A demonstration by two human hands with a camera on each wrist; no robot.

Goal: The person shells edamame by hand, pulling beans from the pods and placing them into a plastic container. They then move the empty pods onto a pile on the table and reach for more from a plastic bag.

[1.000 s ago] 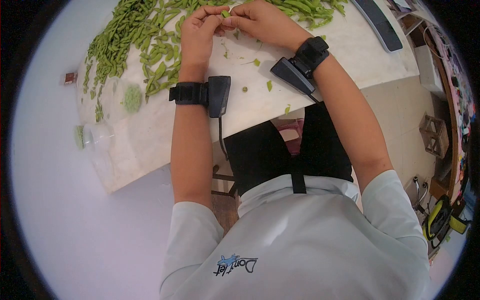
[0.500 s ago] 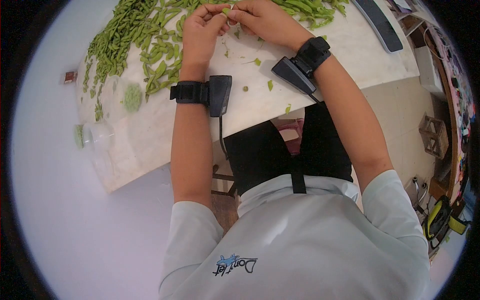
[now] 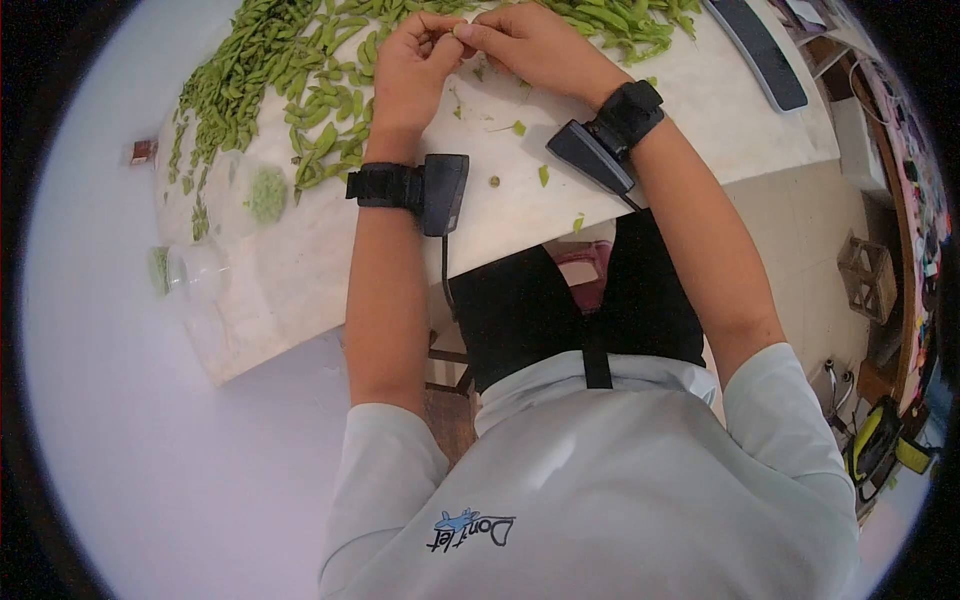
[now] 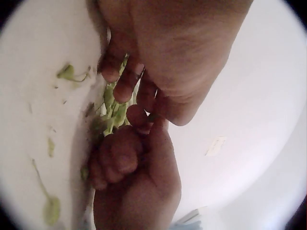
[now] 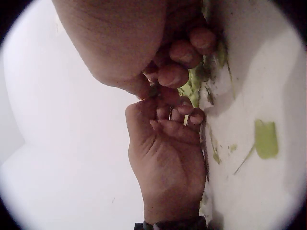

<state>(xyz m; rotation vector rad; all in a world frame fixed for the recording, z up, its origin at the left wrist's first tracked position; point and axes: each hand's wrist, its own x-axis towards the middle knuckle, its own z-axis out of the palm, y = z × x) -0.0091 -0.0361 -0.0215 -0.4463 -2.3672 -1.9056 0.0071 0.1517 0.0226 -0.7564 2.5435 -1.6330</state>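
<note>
Both hands meet fingertip to fingertip at the top of the head view. The left hand (image 3: 408,75) and the right hand (image 3: 545,48) pinch a small green pod (image 3: 459,30) between thumbs and fingers. Most of that pod is covered; in the left wrist view only a green sliver (image 4: 151,117) shows between the left hand (image 4: 177,52) and the right hand (image 4: 136,191). The right wrist view has the right hand (image 5: 120,43) above and the left hand (image 5: 168,158) below, their tips touching. Loose pods (image 3: 320,140) lie beside the left hand.
A large heap of green pods (image 3: 235,85) covers the table's (image 3: 700,130) far left, with more pods (image 3: 610,22) beyond the right hand. Clear containers (image 3: 200,272) with green contents (image 3: 266,195) stand at left. A dark, pale-edged device (image 3: 757,50) lies at right; scraps (image 3: 543,176) dot the near side.
Both hands have shifted slightly, staying together. The pod between the fingertips shows less than before, more covered by the fingers.
</note>
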